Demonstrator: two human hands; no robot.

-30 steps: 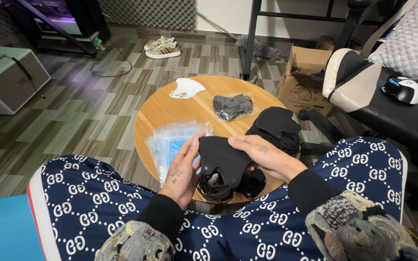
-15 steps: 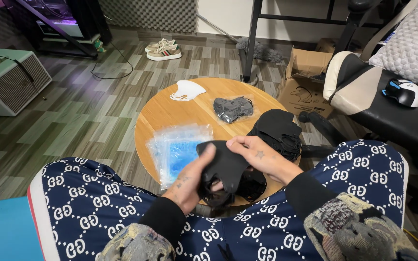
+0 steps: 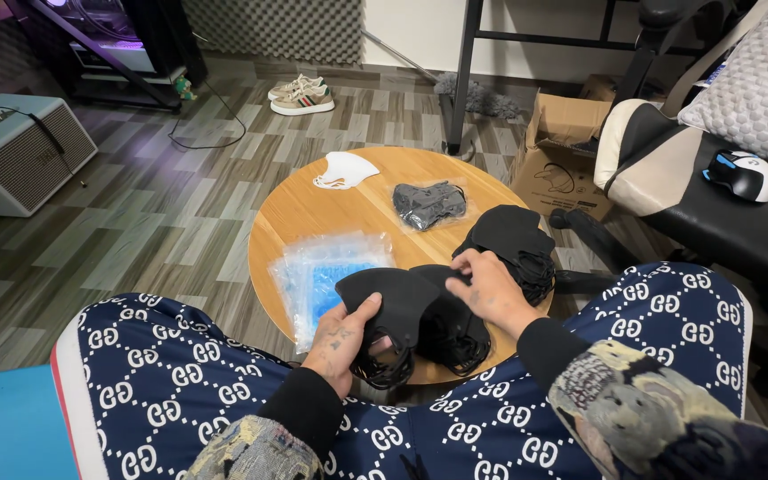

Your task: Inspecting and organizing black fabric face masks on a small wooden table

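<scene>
From the head camera, the person is sitting at a round wooden tabletop (image 3: 295, 222) and looking down at both hands.

The left hand (image 3: 348, 342) is gripping a black face mask (image 3: 393, 307) at the near edge of the tabletop. The thumb is lying on top of the mask and the other fingers are tucked under it. The mask is lying almost flat, and its long side is running left to right, with its wide end pointing toward the right hand. Its black ear loops are hanging down below the left hand.

The right hand (image 3: 489, 289) is bent, with its fingertips pinching the right edge of the same mask. It is resting over a small heap of black masks (image 3: 460, 333) just right of the held one.

A bigger pile of black masks (image 3: 508, 236) is sitting farther right on the tabletop. A stack of clear plastic bags (image 3: 326, 267) is lying just left of the held mask. A grey mask in a clear bag (image 3: 428, 203) is lying past it, and a white mask (image 3: 344, 169) is sitting at the far edge of the tabletop.
</scene>
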